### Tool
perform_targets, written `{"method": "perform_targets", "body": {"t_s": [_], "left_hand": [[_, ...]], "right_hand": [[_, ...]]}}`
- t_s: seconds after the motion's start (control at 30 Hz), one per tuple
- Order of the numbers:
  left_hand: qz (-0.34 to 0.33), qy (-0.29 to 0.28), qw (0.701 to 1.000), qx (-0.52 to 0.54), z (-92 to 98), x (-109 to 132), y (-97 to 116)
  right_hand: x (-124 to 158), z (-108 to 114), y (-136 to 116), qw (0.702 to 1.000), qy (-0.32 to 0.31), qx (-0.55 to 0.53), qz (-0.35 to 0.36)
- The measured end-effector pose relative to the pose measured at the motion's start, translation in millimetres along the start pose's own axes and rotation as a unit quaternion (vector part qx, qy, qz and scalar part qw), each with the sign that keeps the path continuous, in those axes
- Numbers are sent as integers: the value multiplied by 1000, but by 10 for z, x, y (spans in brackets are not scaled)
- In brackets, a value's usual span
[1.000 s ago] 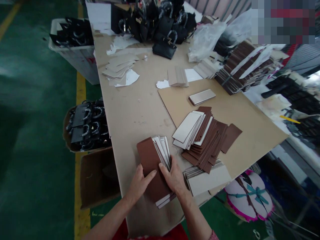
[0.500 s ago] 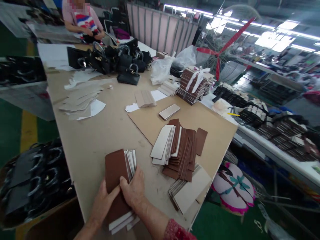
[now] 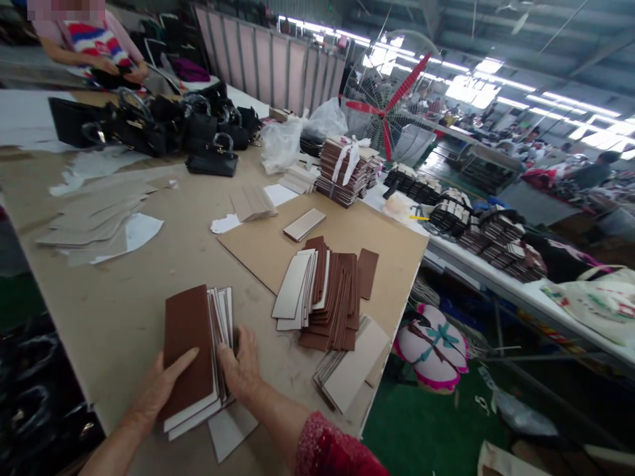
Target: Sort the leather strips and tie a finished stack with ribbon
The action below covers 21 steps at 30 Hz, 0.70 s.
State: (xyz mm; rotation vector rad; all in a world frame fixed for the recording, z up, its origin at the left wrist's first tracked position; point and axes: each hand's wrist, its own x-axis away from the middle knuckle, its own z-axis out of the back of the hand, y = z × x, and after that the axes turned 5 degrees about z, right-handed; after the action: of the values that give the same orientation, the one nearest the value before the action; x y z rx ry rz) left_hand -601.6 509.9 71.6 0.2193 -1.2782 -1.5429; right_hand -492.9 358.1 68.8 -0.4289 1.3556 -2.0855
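A stack of brown and white panels [image 3: 191, 337] stands near the table's front edge, a brown face toward the left. My left hand [image 3: 156, 390] grips its left side, thumb across the brown face. My right hand [image 3: 243, 367] is against the stack's right side, fingers bent around the white-edged panels. A loose pale panel [image 3: 229, 428] lies under the stack's lower end. To the right, a fanned pile of brown panels [image 3: 335, 297] has white panels [image 3: 294, 287] at its left, and greyish panels [image 3: 354, 363] lie in front of it.
Black handbags [image 3: 149, 125] crowd the far left, near a seated person [image 3: 99, 53]. Pale sheets [image 3: 99, 218] lie at left. A tied bundle [image 3: 344, 168] stands at the back before a red-bladed fan [image 3: 384, 112]. A cushioned stool [image 3: 431, 347] is beyond the right edge.
The view has swung right, so the table things appear farther left. My right thumb has left the brown face, and my right hand is now at the stack's right edge.
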Motion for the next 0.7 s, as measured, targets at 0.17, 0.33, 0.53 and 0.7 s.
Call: {"method": "perform_targets", "body": {"t_s": [0.17,0.33,0.53,0.7], "left_hand": [[24,-10,999,36,5,43,117],[33,-30,999,25,46,43,124],[7,-14,1000,0,16,-24,189],[-13,-65,998,-6,-132,-122,438]], "right_hand": [[798,528,241,991,-18,80,101],[1175,835,481,964,-37,163,205],[1124,600,713,938,48,227,258],[1097,407,933,915,133,238,296]]}}
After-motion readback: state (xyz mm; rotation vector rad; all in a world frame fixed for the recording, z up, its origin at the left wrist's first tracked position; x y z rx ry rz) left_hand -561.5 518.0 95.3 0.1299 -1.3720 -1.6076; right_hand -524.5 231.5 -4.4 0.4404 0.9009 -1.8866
